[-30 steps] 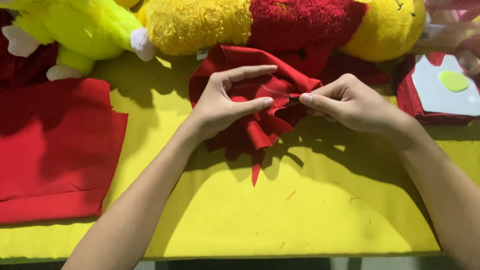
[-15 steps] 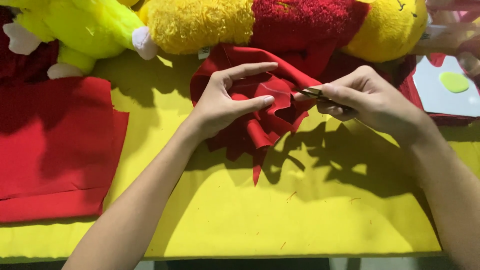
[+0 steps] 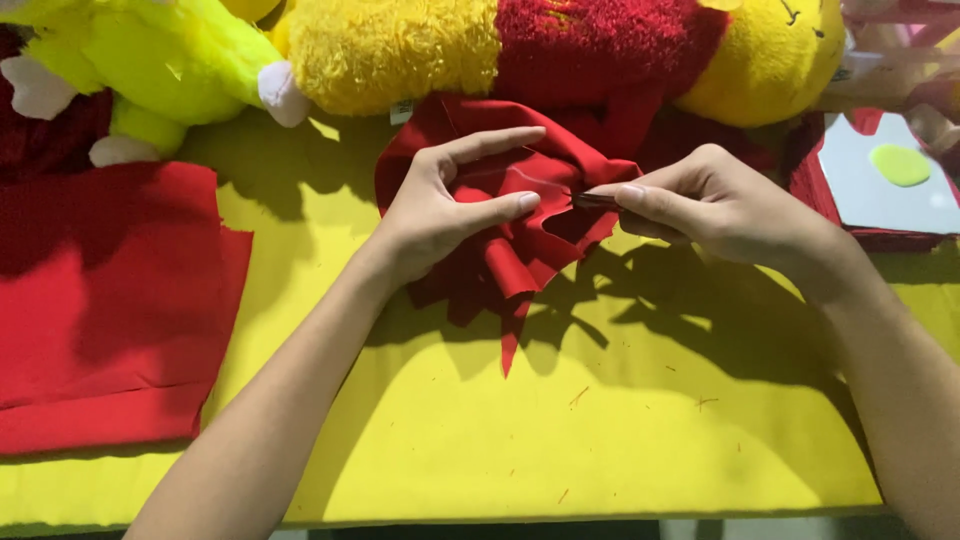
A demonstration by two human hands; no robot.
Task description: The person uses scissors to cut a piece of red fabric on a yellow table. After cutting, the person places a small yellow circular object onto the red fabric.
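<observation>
Underneath everything, a wide flat yellow surface [image 3: 620,440], lit from above and crossed by dark arm shadows. Along the far edge, a big fluffy yellow and red plush toy [image 3: 600,50], lying on its side, with a lime-green plush toy [image 3: 170,70] just beside it on the left. On the left side, well apart from the hands, a large flat sheet of red cloth [image 3: 100,300]. At the far right, a grey card [image 3: 880,200] with a small lime-green oval [image 3: 898,163] on top. In the middle, touching the big plush toy, the scrunched red cloth [image 3: 520,260], with a thin pointed strip hanging down toward the near edge. Left hand [image 3: 440,215] closed on that scrunched piece, thumb pressing a fold down, first finger stretched out over the top. Right hand [image 3: 720,205] pinched narrow, thumb and first finger tight on a small dark thin tool [image 3: 597,200], its tip right at the edge of a fold. Too small to tell what kind of tool. Looks like close, careful work on one fold, partway along. Next move likely calling for a firm hold on the fold and a slow, steady pinch, fingers kept clear of the tip. Smallest of all, tiny red thread bits [image 3: 578,397] scattered nearby.
</observation>
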